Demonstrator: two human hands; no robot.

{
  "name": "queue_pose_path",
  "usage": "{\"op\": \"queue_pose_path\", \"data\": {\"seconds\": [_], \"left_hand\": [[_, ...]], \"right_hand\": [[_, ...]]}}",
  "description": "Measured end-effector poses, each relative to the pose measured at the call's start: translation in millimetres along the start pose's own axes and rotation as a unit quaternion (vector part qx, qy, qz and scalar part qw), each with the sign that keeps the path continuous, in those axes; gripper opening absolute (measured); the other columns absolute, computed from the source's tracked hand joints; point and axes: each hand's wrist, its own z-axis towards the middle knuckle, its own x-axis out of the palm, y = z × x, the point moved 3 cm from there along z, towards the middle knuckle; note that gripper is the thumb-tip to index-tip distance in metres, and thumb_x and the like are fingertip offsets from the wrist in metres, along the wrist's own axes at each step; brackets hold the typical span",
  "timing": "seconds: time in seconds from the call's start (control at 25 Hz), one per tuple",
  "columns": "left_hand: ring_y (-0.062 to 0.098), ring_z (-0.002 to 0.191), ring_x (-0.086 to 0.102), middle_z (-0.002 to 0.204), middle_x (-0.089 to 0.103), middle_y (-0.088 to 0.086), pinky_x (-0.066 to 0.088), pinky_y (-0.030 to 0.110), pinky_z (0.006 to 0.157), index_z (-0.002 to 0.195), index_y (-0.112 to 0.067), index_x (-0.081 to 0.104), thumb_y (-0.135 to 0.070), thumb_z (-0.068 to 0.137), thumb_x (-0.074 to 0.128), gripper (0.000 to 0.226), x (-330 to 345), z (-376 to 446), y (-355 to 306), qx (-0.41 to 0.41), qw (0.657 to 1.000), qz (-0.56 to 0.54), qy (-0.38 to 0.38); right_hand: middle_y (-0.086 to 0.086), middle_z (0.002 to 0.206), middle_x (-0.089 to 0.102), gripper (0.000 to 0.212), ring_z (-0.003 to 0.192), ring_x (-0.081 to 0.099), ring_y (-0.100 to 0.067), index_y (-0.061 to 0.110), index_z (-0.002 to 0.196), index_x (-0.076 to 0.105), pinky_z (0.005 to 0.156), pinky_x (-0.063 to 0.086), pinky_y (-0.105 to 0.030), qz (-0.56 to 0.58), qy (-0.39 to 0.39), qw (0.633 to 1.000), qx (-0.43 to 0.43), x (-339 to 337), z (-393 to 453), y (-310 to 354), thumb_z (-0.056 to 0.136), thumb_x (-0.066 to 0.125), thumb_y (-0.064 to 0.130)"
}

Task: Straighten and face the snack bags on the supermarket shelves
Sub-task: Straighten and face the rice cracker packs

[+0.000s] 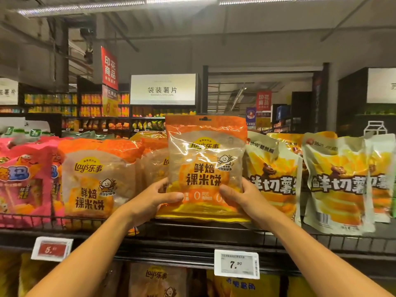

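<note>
Left hand: fingers curled behind the lower left corner of the upright orange and clear plastic snack bag, thumb laid flat across the front. Right hand: same grip on the lower right corner, thumb on the front, fingers wrapped round the side edge. Bag held upright and front-facing between both hands, bottom edge just above the black wire front rail of the upper shelf, top edge with hang hole standing well above the neighbouring rows.

Left of the held bag: matching orange and clear Lay's bag leaning back on the shelf, with more of the same behind it. Far left: pink snack bags. Right of the held bag: white and yellow bags printed with a brown bear, standing upright, the nearest touching or just behind the right hand. Open air above the bag tops; no shelf overhead.

Readable print on the held bag: "Lay's 乐事", "鲜焙", "裸米饼". On the shelf edge: white price tag reading 7.90 below the held bag; red and white price tag further left, first digit 5, remainder illegible. Beyond the shelf: white overhead sign reading "袋装薯片", "BAGGED POTATO CHIPS".
</note>
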Motion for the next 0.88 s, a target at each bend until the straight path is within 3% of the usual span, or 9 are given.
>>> {"op": "queue_pose_path", "data": {"seconds": [0.24,0.56,0.72,0.88], "left_hand": [[0.027,0.120,0.063,0.131,0.065,0.007,0.055,0.034,0.092,0.136,-0.022,0.050,-0.024,0.072,0.082,0.072,-2.3,-3.3,1.3,-0.012,1.000,-0.010,-0.005],[0.028,0.118,0.063,0.122,0.069,0.011,0.050,0.039,0.098,0.126,-0.014,0.059,-0.020,0.059,0.088,0.073,-4.0,-5.9,0.5,0.037,0.998,0.031,-0.051],[0.031,0.115,0.065,0.119,0.071,0.014,0.054,0.040,0.096,0.114,-0.019,0.069,-0.011,0.059,0.088,0.058,-3.5,-6.6,-0.4,0.061,0.996,0.034,-0.048],[0.028,0.120,0.062,0.123,0.069,0.010,0.053,0.042,0.096,0.122,-0.018,0.066,-0.011,0.059,0.090,0.067,-2.0,-9.1,-2.7,0.101,0.991,0.061,-0.059]], "right_hand": [[0.021,0.105,0.074,0.058,0.097,0.072,-0.004,0.036,0.119,0.057,0.071,0.056,-0.015,0.010,0.009,1.000,-0.026,2.6,-4.1,3.8,0.066,0.075,0.054],[0.017,0.113,0.073,0.068,0.103,0.069,-0.004,0.042,0.120,0.057,0.076,0.059,-0.023,0.014,0.005,0.999,-0.044,0.2,-6.4,3.5,0.060,0.086,0.052],[0.008,0.112,0.075,0.064,0.102,0.071,-0.009,0.025,0.122,0.062,0.073,0.059,-0.022,0.011,0.017,0.997,-0.072,-1.1,-6.5,3.2,0.063,0.087,0.019],[0.001,0.117,0.074,0.064,0.109,0.070,-0.014,0.019,0.127,0.063,0.074,0.060,-0.028,0.002,0.052,0.994,-0.097,5.1,-7.1,8.6,0.073,0.078,-0.013]]}}
